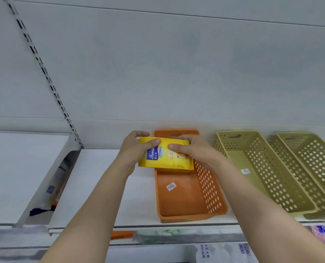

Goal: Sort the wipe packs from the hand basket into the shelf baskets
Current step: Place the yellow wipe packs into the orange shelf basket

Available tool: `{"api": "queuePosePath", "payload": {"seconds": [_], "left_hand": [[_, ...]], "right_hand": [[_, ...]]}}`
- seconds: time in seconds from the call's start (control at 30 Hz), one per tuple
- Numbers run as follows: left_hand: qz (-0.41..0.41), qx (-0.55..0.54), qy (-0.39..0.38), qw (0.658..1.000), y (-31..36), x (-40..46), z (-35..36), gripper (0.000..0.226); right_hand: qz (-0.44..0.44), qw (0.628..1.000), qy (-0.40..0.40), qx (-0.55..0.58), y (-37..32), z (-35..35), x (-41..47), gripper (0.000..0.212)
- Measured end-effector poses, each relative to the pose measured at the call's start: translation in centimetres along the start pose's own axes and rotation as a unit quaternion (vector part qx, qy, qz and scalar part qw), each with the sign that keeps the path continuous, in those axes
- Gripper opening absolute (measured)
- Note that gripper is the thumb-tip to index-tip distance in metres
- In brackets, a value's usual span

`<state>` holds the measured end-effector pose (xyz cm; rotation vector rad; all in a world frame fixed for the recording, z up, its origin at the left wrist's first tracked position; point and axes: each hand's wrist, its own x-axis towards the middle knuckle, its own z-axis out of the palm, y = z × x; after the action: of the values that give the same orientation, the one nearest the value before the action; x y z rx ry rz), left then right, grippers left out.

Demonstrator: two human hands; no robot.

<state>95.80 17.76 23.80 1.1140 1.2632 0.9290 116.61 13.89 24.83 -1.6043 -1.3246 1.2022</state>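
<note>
A yellow wipe pack (166, 158) with a blue label is held by both hands over the far end of the orange shelf basket (186, 198). My left hand (133, 149) grips its left end, thumb on the front and fingers behind. My right hand (192, 149) grips the right end in the same way. More yellow packaging shows just beneath the pack, inside the basket. The basket's near half is bare except for a white barcode sticker (171, 186). The hand basket is out of view.
Two olive-green perforated baskets (252, 168) (313, 168) stand to the right on the same white shelf (104, 186). A slotted upright (43, 73) and bracket divide off the left shelf. Wipe packs (214, 251) lie on the lower shelf below.
</note>
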Motion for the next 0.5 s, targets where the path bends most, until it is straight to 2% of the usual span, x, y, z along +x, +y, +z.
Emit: {"api": "queuePosePath", "payload": {"seconds": [0.07,0.13,0.2,0.3,0.4,0.5], "left_hand": [[0.04,0.032,0.046,0.998,-0.9,-0.2,1.1,0.05],[0.053,0.085,0.058,0.993,-2.1,-0.8,1.9,0.055],[0.036,0.111,0.042,0.992,-3.5,-1.7,2.8,0.056],[0.028,0.109,0.03,0.993,-4.9,-2.8,3.7,0.042],[0.028,0.085,0.032,0.995,-5.0,-3.1,3.7,0.036],[0.025,0.082,0.027,0.996,-4.7,-3.0,3.4,0.025]], "right_hand": [[0.002,0.997,0.082,-0.015,0.3,-1.3,-0.2,0.041],[0.023,0.987,0.152,-0.048,1.0,-2.7,-0.3,0.043],[0.047,0.98,0.132,-0.14,1.7,-3.3,-0.5,0.051],[0.053,0.957,0.081,-0.273,2.4,-2.1,-0.8,0.061],[0.039,0.942,0.062,-0.327,2.8,-0.5,-0.4,0.055],[0.06,0.942,0.021,-0.331,3.9,1.0,0.0,0.051]]}}
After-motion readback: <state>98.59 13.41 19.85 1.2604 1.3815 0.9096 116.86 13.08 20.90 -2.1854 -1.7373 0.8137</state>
